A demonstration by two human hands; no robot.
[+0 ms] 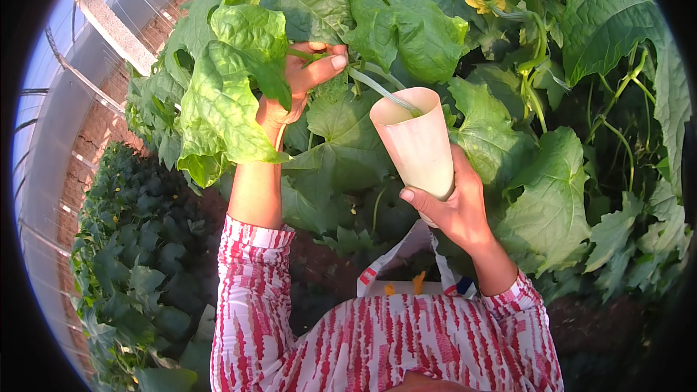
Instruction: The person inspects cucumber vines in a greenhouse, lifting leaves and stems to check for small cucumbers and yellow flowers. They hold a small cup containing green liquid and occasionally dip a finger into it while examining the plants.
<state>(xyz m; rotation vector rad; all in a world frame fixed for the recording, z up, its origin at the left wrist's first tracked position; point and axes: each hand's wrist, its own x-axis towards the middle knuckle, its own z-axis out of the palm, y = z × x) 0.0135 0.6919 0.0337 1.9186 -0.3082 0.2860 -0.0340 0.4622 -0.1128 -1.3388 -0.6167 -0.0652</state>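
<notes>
My left hand (305, 76) is among the leaves at upper centre, thumb and fingers pinching a green plant stem (299, 54). A pale plastic cup (416, 147) is in my right hand (457, 204), its thumb and fingers around the lower part. The cup tilts, its mouth towards the upper left. A thin, ridged young gourd fruit (381, 87) reaches from the vine down into the cup's mouth; its lower end is partly hidden inside. Broad green leaves (408, 30) hang around both hands, and a yellow-green leaf (226, 98) partly covers my left wrist.
A yellow flower (486, 4) hangs on the vines at upper right. Thick stems and leaves (550, 196) fill the right side. A white bag (389, 267) with orange-yellow blossoms is at my waist. Low plants (141, 261), a concrete post (111, 24) and plastic sheeting stand left.
</notes>
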